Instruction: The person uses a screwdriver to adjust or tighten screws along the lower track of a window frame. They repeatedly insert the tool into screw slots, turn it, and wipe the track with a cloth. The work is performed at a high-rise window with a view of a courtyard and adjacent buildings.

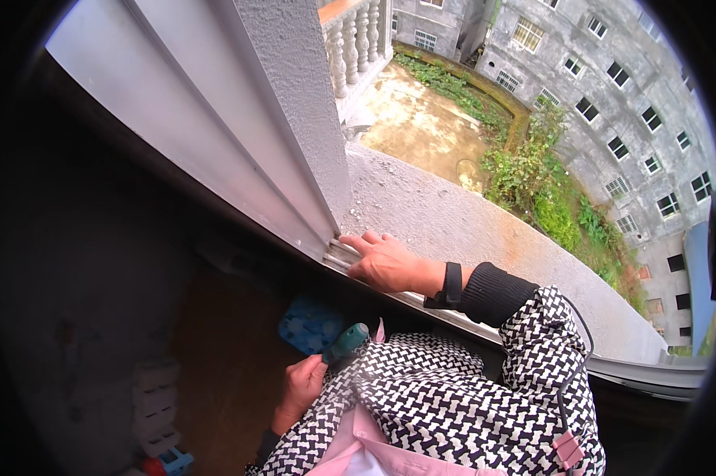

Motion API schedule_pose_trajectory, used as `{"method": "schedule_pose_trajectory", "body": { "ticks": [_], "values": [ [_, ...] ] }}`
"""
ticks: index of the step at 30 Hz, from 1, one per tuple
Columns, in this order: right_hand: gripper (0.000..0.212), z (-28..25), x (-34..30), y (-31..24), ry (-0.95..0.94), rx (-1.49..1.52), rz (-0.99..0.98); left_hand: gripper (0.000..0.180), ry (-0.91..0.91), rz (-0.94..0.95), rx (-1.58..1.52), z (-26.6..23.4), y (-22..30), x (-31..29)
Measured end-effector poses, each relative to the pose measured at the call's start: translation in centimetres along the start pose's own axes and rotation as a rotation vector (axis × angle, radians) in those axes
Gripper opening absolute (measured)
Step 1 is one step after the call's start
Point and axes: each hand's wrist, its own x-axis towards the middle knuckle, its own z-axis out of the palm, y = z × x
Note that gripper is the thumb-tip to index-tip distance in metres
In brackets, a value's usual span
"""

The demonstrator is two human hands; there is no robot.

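Note:
My right hand [388, 266] reaches out over the window track [344, 255] at the corner by the frame. Its fingers are spread and slightly bent, the fingertips at the track and the ledge edge, and I see nothing held in it. A dark band is round that wrist. Lower down, close to my body, my left hand [301, 384] is closed on a teal, rounded, handle-like object [346, 343] with a pale end. Its exact kind does not show. A white sliding panel [215, 119] stands to the left of the track.
Outside the track runs a rough concrete ledge [469, 214] with crumbs of debris, and a yard lies far below. In the dim room are a blue patterned item [310, 325] and pale stacked drawers or boxes [156, 401]. A dark cord [568, 389] hangs along my right sleeve.

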Motion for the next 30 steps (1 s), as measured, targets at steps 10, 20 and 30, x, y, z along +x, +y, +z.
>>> {"method": "schedule_pose_trajectory", "body": {
  "ticks": [10, 20, 30],
  "values": [
    [0.061, -5.7, -5.0, -4.5, 0.055, 0.728, -0.218, 0.009, -0.063, 0.256, 0.113, -1.2, 1.4, 6.0],
    [0.037, -2.4, -16.9, -7.5, 0.387, 0.532, 0.444, 0.02, -0.022, 0.44, 0.315, 2.4, 1.7, 14.2],
    [0.028, -2.1, -21.8, -8.5, 0.385, 0.529, 0.839, 0.028, -0.035, 0.404, 0.586, 3.8, -1.6, 17.0]
  ]
}}
